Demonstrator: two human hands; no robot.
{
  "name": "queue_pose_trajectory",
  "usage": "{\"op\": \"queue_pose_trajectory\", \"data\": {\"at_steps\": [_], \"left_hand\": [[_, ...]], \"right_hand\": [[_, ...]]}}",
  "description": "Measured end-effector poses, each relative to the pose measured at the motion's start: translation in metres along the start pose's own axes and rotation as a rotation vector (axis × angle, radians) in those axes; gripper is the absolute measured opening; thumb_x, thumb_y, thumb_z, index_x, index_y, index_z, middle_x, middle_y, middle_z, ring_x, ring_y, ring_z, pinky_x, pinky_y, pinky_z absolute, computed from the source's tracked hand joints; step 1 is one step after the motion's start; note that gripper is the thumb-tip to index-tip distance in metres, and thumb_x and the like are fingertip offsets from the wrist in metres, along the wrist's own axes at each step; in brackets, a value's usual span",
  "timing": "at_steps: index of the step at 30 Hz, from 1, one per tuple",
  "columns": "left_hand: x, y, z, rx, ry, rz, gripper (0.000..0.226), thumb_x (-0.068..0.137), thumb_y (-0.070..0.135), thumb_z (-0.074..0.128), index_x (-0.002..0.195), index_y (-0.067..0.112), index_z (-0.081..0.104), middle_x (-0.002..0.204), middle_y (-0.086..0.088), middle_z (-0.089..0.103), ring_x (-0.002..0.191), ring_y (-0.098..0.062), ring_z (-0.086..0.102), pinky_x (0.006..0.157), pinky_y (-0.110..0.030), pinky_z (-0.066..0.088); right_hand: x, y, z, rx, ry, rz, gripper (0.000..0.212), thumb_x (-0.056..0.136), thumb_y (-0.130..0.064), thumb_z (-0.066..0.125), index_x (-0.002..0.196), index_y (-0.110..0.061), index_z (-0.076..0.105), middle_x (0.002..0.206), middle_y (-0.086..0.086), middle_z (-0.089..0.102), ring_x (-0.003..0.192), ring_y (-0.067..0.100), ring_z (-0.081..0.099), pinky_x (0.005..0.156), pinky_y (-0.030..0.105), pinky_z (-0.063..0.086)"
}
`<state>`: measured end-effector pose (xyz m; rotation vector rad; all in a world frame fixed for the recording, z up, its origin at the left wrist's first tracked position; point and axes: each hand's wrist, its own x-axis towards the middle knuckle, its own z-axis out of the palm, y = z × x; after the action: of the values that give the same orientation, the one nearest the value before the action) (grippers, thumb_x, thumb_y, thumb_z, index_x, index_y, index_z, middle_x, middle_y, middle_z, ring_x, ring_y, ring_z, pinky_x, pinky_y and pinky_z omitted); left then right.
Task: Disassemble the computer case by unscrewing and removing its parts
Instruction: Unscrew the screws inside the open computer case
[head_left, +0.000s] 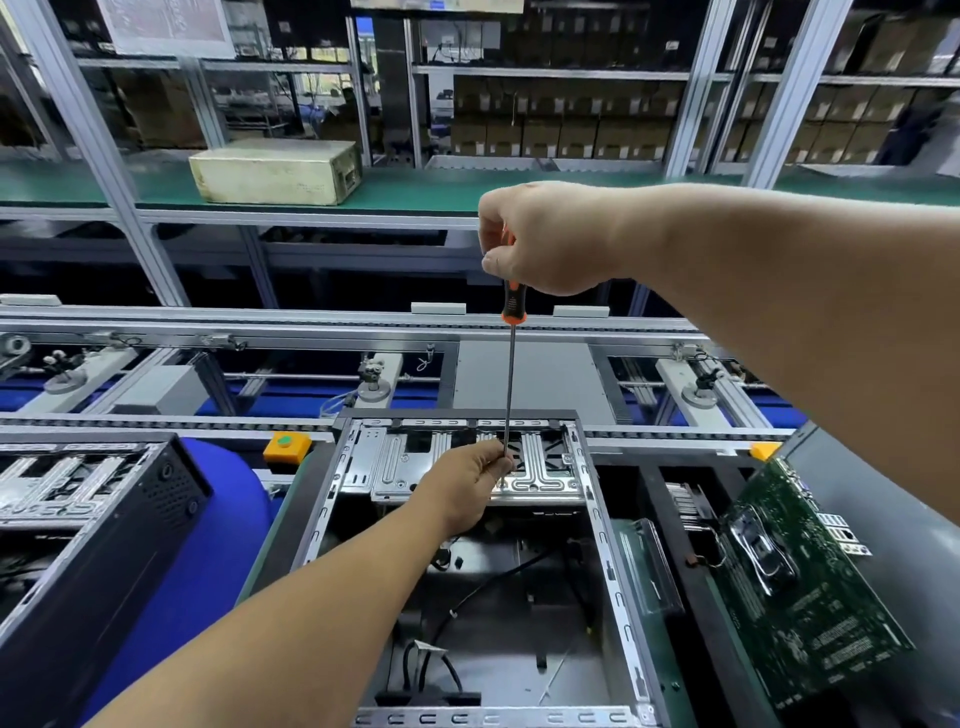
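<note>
A long screwdriver (511, 364) is held upright over the open computer case (467, 571), which lies on its side directly below both hands. The orange and black handle of the tool is gripped by the right hand (545, 236), whose fingers are curled fully round it, so that only the lower end of the handle is seen under the fist. The thin metal shaft is pinched near its tip by the left hand (470, 486), between the thumb and the first fingers; the other fingers of this hand are loosely bent. The tip is set on the silver drive bracket (540, 467) at the far end of the case, just beside the left fingertips; whether it sits in a screw head cannot be told, because the spot is too small and partly covered. Below the left wrist, black cables (467, 608) are seen on the floor of the case. To the right of the left hand, a green circuit board (810, 597) is leaned at a tilt. To the left of the left forearm, a second dark case (104, 530) is placed. Beyond the right hand, a pale box (275, 171) is rested on a green shelf (415, 189).
</note>
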<state>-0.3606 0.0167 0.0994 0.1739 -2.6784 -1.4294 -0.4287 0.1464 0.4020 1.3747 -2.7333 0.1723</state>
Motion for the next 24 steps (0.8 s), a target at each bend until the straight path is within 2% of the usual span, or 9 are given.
{"op": "queue_pose_trajectory", "data": {"at_steps": [2,6,9,11,14,16,18,21,24], "left_hand": [[0.0,0.0,0.0,0.012,0.001,0.0,0.018,0.108,0.034,0.057,0.096,0.023,0.066,0.098,-0.003,0.074,0.101,-0.027,0.068,0.097,-0.051,0.054],[0.0,-0.001,0.001,0.029,0.016,0.008,0.02,0.108,0.033,0.057,0.097,0.02,0.066,0.095,-0.004,0.073,0.096,-0.028,0.067,0.093,-0.051,0.054],[0.0,-0.001,0.001,0.014,0.022,0.009,0.019,0.108,0.032,0.057,0.097,0.02,0.067,0.093,-0.004,0.072,0.094,-0.028,0.066,0.091,-0.05,0.055],[0.0,-0.002,0.0,0.015,0.023,0.011,0.019,0.108,0.031,0.057,0.097,0.02,0.067,0.094,-0.005,0.073,0.094,-0.028,0.066,0.092,-0.05,0.055],[0.0,-0.002,0.0,0.016,0.016,0.008,0.019,0.108,0.031,0.057,0.096,0.019,0.066,0.097,-0.005,0.074,0.099,-0.029,0.067,0.095,-0.051,0.054],[0.001,-0.003,0.001,0.015,0.014,0.004,0.019,0.108,0.031,0.057,0.097,0.019,0.066,0.099,-0.005,0.074,0.101,-0.029,0.068,0.096,-0.052,0.054],[0.0,-0.003,0.001,0.016,0.015,0.001,0.019,0.108,0.033,0.057,0.097,0.021,0.066,0.099,-0.003,0.074,0.101,-0.028,0.068,0.096,-0.052,0.054],[0.001,-0.003,0.001,0.025,0.019,-0.002,0.02,0.108,0.034,0.057,0.096,0.022,0.066,0.099,-0.001,0.074,0.1,-0.026,0.068,0.096,-0.052,0.054],[0.001,-0.003,0.001,0.026,0.023,0.004,0.019,0.108,0.033,0.057,0.095,0.022,0.066,0.097,-0.001,0.074,0.098,-0.026,0.068,0.094,-0.05,0.055]], "right_hand": [[-0.003,0.001,-0.005,0.07,-0.035,0.0,0.005,0.1,-0.034,0.058,0.105,-0.033,0.058,0.096,-0.01,0.058,0.082,0.011,0.057,0.061,0.03,0.039],[-0.007,0.001,-0.015,0.127,-0.088,0.015,0.021,0.095,-0.019,0.064,0.102,-0.04,0.061,0.093,-0.011,0.061,0.079,0.012,0.06,0.06,0.03,0.041],[-0.011,-0.002,-0.015,0.159,-0.093,0.039,0.036,0.09,-0.009,0.056,0.102,-0.042,0.063,0.097,-0.008,0.062,0.081,0.015,0.061,0.061,0.032,0.045],[-0.012,-0.005,-0.011,0.197,-0.08,0.039,0.037,0.087,-0.008,0.055,0.102,-0.04,0.062,0.098,-0.009,0.061,0.084,0.013,0.06,0.063,0.032,0.045],[-0.01,-0.006,-0.006,0.185,-0.054,0.019,0.023,0.09,-0.018,0.064,0.105,-0.035,0.06,0.097,-0.011,0.057,0.084,0.01,0.057,0.062,0.029,0.041],[-0.007,-0.006,-0.003,0.091,-0.015,-0.002,0.015,0.094,-0.031,0.063,0.108,-0.03,0.058,0.098,-0.01,0.054,0.084,0.009,0.053,0.061,0.029,0.038],[-0.004,-0.005,-0.001,-0.03,0.071,-0.021,0.02,0.097,-0.044,0.057,0.106,-0.026,0.055,0.093,-0.01,0.053,0.082,0.01,0.051,0.06,0.03,0.036],[-0.002,-0.005,-0.002,-0.194,0.187,-0.002,0.034,0.098,-0.059,0.047,0.1,-0.025,0.05,0.081,-0.011,0.046,0.082,0.02,0.051,0.064,0.034,0.034],[0.0,-0.005,-0.003,-0.29,0.173,0.051,0.047,0.098,-0.066,0.041,0.097,-0.021,0.054,0.08,-0.007,0.05,0.082,0.023,0.055,0.058,0.033,0.034]]}}
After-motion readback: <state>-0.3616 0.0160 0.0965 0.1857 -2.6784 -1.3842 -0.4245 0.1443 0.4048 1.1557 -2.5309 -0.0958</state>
